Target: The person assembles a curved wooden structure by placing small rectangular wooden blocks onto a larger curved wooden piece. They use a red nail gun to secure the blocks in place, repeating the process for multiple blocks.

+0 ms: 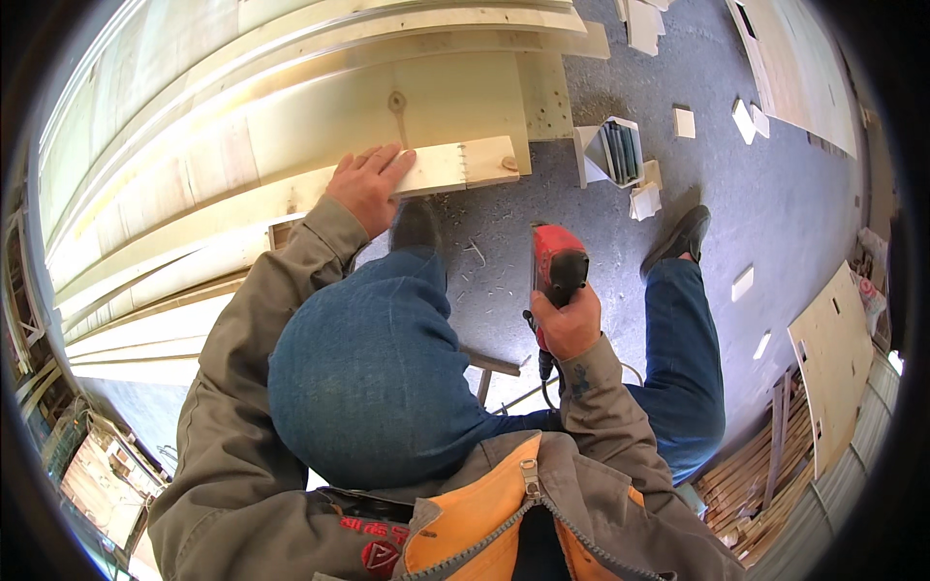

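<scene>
My left hand lies flat on a pale wooden board, pressing it down near its free end. A row of staples crosses that board just right of my fingers. My right hand grips a red and black pneumatic nailer, held above the grey floor to the right of the board and apart from it. A hose leaves the tool's base toward me. My raised left knee in blue jeans sits under the board's edge, with my left shoe beside my left hand.
A large stack of long wooden boards fills the left and top. A small open box of nail strips stands on the concrete floor, with small wood offcuts scattered around. Plywood sheets and slats lie at right.
</scene>
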Motion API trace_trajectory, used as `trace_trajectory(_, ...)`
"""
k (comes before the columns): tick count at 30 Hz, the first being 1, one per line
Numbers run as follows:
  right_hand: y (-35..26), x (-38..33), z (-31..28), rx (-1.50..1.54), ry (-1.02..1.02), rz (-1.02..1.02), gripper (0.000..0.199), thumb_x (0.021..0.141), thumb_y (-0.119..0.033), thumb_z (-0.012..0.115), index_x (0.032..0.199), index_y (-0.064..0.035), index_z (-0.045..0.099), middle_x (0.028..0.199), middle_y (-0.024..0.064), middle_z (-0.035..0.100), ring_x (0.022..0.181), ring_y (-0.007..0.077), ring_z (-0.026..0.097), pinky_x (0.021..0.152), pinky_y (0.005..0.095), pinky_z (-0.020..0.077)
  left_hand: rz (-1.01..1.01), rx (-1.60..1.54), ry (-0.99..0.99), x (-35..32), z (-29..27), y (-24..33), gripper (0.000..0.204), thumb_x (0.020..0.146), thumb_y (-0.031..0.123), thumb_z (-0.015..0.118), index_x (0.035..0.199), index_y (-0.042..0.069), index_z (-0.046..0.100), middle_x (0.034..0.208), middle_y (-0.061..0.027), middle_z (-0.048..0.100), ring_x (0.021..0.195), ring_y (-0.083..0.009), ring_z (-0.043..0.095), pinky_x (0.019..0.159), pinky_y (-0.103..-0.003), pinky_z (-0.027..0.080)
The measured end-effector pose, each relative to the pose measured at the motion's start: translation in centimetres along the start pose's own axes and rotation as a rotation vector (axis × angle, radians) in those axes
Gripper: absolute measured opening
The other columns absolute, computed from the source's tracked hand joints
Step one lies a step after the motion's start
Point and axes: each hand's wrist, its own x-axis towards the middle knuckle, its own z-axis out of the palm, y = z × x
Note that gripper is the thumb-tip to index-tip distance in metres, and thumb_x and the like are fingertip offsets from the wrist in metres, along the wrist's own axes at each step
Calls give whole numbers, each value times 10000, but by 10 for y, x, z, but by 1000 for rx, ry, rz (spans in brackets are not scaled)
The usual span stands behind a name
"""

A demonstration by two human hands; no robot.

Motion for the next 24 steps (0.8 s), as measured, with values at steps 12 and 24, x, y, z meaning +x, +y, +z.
trace_trajectory(12,5,13,-4,55,4,65,305,879,-83,756,1158,-2,661,949,78,692,823,162,650,740,348,552,-41,-84,-140,26,-25,-2,547,884,111,781,1413,67,646,1314,-158,645,1231,-370,619,1038,-441,538)
trace_trajectory(24,4,20,-7,27,-16,107,281,887,-73,744,1142,4,653,902,71,684,792,163,660,709,348,557,-138,-116,-49,24,-20,-18,349,923,236,789,1214,61,707,1155,-140,719,1082,-377,683,931,-461,559)
